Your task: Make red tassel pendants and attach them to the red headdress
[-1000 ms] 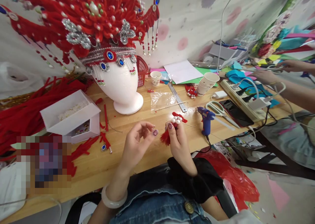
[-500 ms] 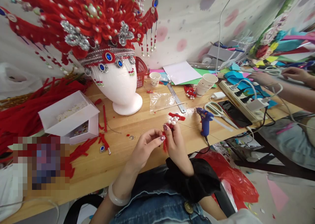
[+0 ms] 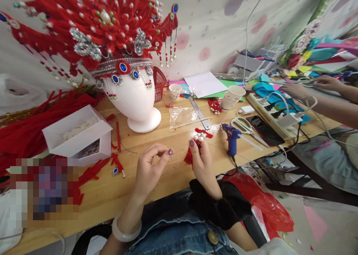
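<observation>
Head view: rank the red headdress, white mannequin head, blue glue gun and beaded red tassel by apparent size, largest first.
1. Red headdress
2. White mannequin head
3. Blue glue gun and beaded red tassel, unranked: they look close, and the right hand partly hides the tassel.

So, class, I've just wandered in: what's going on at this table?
A person's right hand holds a red tassel with white beads. The left hand is raised apart from it; whether its fingertips pinch anything is too small to tell. On the table, a glue gun stands near the right hand, and a headdress sits on a white head.
</observation>
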The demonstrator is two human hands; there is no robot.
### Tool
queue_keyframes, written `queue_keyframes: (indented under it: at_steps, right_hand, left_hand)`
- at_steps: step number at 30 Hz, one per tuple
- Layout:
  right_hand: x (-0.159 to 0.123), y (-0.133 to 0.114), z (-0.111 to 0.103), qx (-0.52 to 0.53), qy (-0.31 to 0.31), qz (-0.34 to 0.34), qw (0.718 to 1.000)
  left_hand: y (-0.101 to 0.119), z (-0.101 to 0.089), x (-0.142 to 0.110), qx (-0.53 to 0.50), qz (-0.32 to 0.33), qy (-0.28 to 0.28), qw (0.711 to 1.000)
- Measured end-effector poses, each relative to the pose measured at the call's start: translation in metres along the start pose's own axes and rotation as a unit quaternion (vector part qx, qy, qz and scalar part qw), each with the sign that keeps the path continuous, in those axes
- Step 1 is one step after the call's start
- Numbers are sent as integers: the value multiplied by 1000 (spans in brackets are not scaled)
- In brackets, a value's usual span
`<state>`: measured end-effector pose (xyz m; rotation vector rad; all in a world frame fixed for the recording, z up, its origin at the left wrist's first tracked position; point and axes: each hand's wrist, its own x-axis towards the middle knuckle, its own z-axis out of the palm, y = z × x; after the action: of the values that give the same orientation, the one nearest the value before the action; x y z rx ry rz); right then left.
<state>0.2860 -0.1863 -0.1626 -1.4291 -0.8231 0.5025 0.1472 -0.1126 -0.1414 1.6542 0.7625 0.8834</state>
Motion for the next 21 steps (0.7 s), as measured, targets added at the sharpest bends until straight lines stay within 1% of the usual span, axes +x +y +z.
queue_keyframes:
  at_steps: [1, 4, 6, 8, 10, 14, 16, 18, 21]
  right_hand:
    - [-1, -2, 1, 13, 0, 14, 1000]
    - [-4, -7, 4, 72, 8, 62, 995]
    - [-5, -9, 4, 121, 7, 94, 988]
    - [-5, -10, 4, 160, -1, 113, 981]
    - [-5, -12, 4, 183, -6, 119, 976]
    - [-5, -15, 3, 212, -9, 134, 968]
    - [-5, -17, 3, 215, -8, 135, 967]
    - [-6, -18, 2, 213, -8, 137, 967]
    - [-7, -18, 1, 214, -16, 157, 964]
  left_hand:
    - [3, 3, 0, 30, 33, 0, 999]
    - [10, 16, -2, 87, 126, -48, 987]
    - [11, 22, -3, 101, 155, -72, 980]
    - [9, 25, -3, 103, 165, -82, 977]
    - [6, 25, -2, 107, 179, -90, 974]
    - [4, 22, 1, 130, 216, -115, 961]
    - [6, 21, 2, 152, 222, -131, 954]
    - [8, 20, 3, 172, 210, -153, 950]
    - [11, 19, 2, 185, 163, -190, 950]
